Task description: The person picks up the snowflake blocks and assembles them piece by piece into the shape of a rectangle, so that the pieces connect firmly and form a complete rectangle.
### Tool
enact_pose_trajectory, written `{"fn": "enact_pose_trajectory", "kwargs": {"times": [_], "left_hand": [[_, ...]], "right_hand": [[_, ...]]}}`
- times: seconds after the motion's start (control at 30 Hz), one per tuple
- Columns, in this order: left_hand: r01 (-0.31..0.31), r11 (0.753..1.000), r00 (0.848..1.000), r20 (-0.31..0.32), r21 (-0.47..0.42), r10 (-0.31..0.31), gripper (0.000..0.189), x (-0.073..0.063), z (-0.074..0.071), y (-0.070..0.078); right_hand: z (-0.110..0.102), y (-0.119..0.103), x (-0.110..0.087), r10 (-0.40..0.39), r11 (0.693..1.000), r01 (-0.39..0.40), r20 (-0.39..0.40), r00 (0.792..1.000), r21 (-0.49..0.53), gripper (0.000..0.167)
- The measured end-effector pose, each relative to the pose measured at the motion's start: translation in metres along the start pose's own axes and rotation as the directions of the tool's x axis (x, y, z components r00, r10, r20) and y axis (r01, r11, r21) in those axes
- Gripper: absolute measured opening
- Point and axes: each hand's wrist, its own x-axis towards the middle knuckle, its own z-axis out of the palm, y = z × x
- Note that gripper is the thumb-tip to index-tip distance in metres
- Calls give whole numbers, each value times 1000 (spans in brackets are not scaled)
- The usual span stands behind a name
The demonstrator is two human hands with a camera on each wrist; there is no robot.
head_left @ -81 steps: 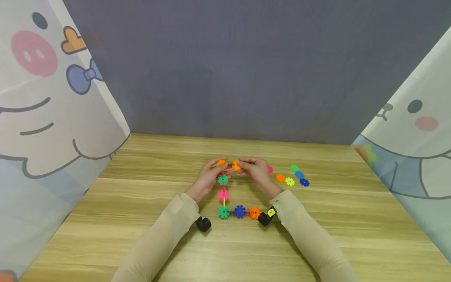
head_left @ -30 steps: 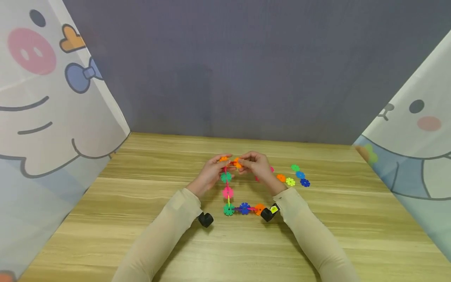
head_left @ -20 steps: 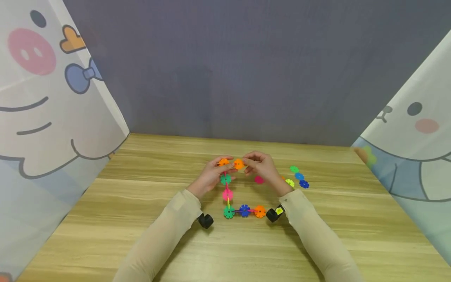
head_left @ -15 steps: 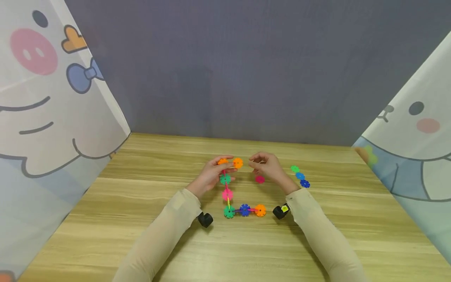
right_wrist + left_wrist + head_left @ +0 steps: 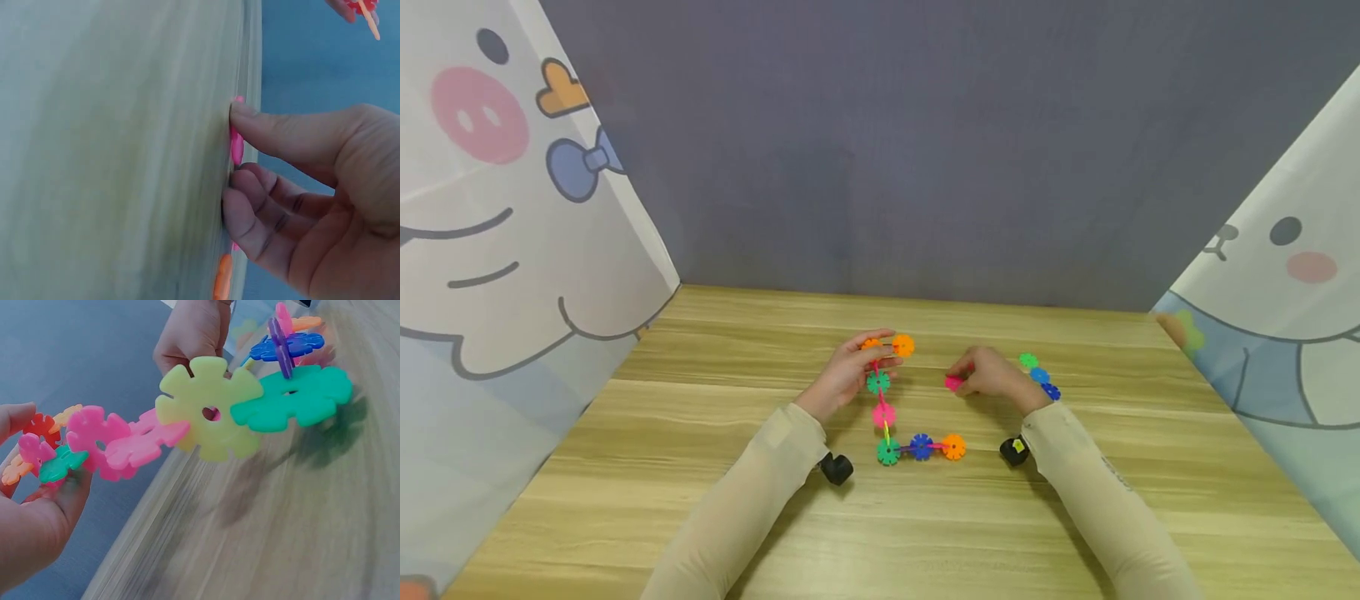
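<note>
My left hand (image 5: 845, 372) holds the upper end of a chain of slotted plastic snowflake discs, thumb across it near an orange disc (image 5: 903, 345) at the tip. The chain runs down to a green disc (image 5: 888, 452), then right through a blue disc (image 5: 921, 447) to another orange disc (image 5: 954, 447). In the left wrist view a yellow disc (image 5: 209, 387) stands on edge between pink and green ones. My right hand (image 5: 996, 375) is down at the tabletop, thumb on a loose pink disc (image 5: 237, 145) and curled fingers at its opposite edge. The disc lies flat.
Loose green (image 5: 1028, 360), light blue (image 5: 1040, 375) and dark blue (image 5: 1051, 391) discs lie beside my right wrist on the wooden table (image 5: 737, 333). An orange disc (image 5: 222, 278) shows below my right fingers. A grey wall (image 5: 910, 167) rises behind the table.
My right hand has let go of the orange disc at the chain's tip, moved right and come down onto the loose pink disc. My left hand has stayed on the chain.
</note>
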Motion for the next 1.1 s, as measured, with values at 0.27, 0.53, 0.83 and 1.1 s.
{"fn": "enact_pose_trajectory", "kwargs": {"times": [0.27,0.53,0.83,1.1], "left_hand": [[-14,999,1000,8,-30,14,50,-1,0,0],[-15,999,1000,9,-52,16,49,-1,-1,0],[-8,999,1000,3,-51,9,47,0,-2,-2],[-20,997,1000,-21,-74,18,46,0,-1,-4]], "right_hand": [[2,2,0,70,991,-69,-5,998,112,26],[4,-3,-2,27,973,-13,-61,998,232,12],[13,-18,-3,-46,946,129,-271,961,297,6],[19,-31,1,-49,895,206,-372,927,395,5]]}}
